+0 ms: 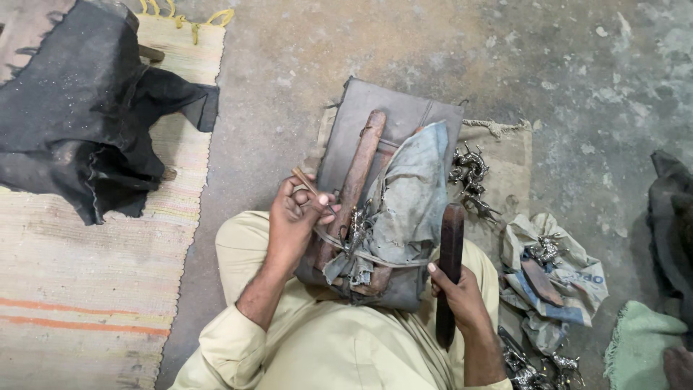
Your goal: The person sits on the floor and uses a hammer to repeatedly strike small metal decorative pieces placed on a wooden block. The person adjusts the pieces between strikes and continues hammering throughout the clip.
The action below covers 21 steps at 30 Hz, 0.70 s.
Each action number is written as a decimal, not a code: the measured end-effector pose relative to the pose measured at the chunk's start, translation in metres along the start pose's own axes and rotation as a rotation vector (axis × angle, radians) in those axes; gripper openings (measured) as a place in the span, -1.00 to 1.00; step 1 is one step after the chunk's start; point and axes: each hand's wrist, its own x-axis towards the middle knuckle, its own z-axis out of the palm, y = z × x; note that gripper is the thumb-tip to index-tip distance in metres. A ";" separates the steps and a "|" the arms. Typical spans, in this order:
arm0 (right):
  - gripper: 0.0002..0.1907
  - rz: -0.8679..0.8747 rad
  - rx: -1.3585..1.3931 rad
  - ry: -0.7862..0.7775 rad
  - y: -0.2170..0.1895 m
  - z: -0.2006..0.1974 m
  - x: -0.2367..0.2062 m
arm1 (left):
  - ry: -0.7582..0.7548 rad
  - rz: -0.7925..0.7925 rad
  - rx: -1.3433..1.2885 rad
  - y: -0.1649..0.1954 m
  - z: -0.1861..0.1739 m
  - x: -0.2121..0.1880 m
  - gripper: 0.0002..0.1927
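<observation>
- Right hand (462, 292): grip closed around a dark wooden club (450, 267), held upright beside the lap, ready for striking.
- Left hand (294, 217): fingers pinched shut on a thin rod (310, 186), its tip angled down toward a small metal figure (356, 225).
- Metal figure: strapped against a wooden block (355, 180) with cord and a grey rag (408, 202), apparently to keep it steady.
- Grey board (393, 115): rests on the lap, carrying the block.
- More metal figures (471, 177): heaped on sacking just beyond, within reach.
- Dark cloth (79, 108): lies on the striped mat (86, 289), well apart.
</observation>
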 end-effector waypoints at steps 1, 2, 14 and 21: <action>-0.75 -0.007 0.012 -0.010 0.002 0.001 0.001 | 0.002 0.030 0.025 -0.001 0.004 -0.002 -0.55; -0.76 -0.004 -0.006 -0.019 0.004 0.002 0.002 | 0.004 0.061 0.050 -0.002 0.008 -0.003 -0.55; -0.74 -0.119 -0.164 -0.185 -0.031 -0.003 0.011 | 0.160 0.503 0.796 -0.002 0.046 -0.025 -0.74; -0.70 -0.175 -0.342 -0.303 -0.071 -0.008 0.024 | 0.143 0.651 0.914 -0.004 0.050 -0.023 -0.67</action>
